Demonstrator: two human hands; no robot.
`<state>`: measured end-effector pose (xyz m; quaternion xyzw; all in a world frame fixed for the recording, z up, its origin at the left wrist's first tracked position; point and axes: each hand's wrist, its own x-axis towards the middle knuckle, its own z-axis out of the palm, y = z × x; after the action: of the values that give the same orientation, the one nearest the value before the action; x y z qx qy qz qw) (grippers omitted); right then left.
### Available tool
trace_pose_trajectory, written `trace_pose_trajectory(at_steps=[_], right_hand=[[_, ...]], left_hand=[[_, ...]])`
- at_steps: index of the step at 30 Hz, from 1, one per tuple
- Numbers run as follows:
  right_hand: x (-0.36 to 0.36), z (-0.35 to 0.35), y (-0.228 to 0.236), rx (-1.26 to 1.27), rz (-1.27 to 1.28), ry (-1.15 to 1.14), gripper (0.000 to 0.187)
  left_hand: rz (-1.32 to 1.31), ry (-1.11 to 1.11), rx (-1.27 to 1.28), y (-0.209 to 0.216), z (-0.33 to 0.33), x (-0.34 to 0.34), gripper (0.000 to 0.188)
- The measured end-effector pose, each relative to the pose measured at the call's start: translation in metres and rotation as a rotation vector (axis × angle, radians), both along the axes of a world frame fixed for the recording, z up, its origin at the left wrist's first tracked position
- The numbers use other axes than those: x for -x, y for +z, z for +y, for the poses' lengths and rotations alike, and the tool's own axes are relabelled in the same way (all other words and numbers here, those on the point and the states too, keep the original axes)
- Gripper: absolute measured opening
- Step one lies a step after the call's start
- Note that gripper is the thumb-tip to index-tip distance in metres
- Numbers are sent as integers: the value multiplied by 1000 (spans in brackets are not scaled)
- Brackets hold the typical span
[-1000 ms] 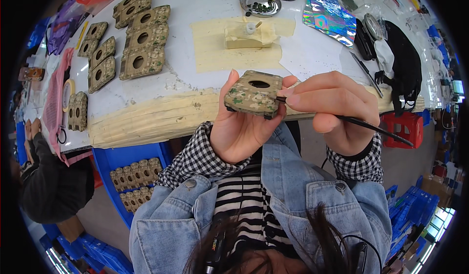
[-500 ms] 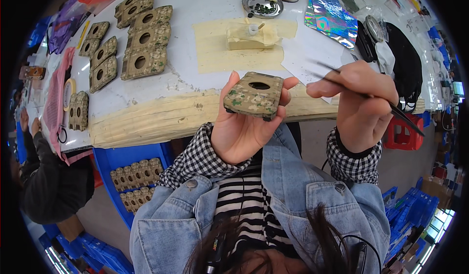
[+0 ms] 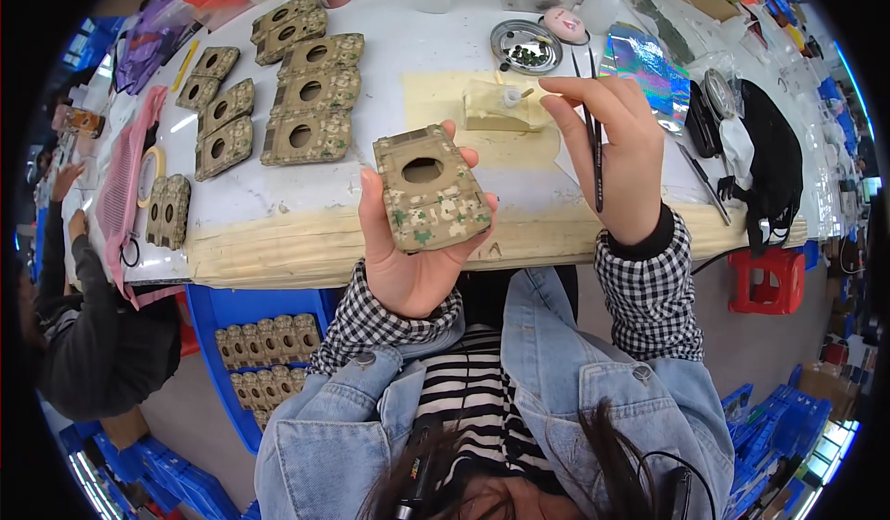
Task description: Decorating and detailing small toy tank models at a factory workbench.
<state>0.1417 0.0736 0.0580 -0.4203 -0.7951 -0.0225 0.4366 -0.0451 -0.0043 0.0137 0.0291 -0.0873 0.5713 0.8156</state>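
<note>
My left hand (image 3: 413,284) has its fingers around the edges of a camo shell (image 3: 431,194) with an oval hole, mid-frame, tilted, hole side to camera. My right hand (image 3: 629,163), right of centre, holds black tweezers (image 3: 597,154), tips up and apart; thumb and index fingertips near each other. Just beside it, I've got a taped block (image 3: 501,112) with a small white cup on top. Upper middle: round metal dish (image 3: 502,40), dark bits inside. Upper left: more camo shells (image 3: 317,92) in rows on the white table (image 3: 399,33). Lower left: blue bin (image 3: 206,321), more shells inside.
</note>
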Motion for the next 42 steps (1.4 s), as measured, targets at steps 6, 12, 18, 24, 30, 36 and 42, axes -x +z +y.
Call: trace_pose_trajectory(at_steps=[6,12,18,24,30,36,42], right_hand=[[7,10,-6,3,-36,9,15],[9,12,-6,22,20,35,12],[9,1,8,-25,124,42,12],[16,-31,27,249,386,269,7],[25,-43,24,632,715,534,9],[23,-43,24,614,632,537,9],[24,-44,25,594,607,509,7]], left_hand=[[18,58,-118,-10,5,5,78],[62,51,22,-4,3,4,68],[42,9,64,-3,2,2,65],[5,-85,104,-3,-1,-4,64],[27,-132,109,-2,-3,-9,66],[73,-101,68,-3,-5,-10,66],[80,-111,96,-1,-5,-10,65]])
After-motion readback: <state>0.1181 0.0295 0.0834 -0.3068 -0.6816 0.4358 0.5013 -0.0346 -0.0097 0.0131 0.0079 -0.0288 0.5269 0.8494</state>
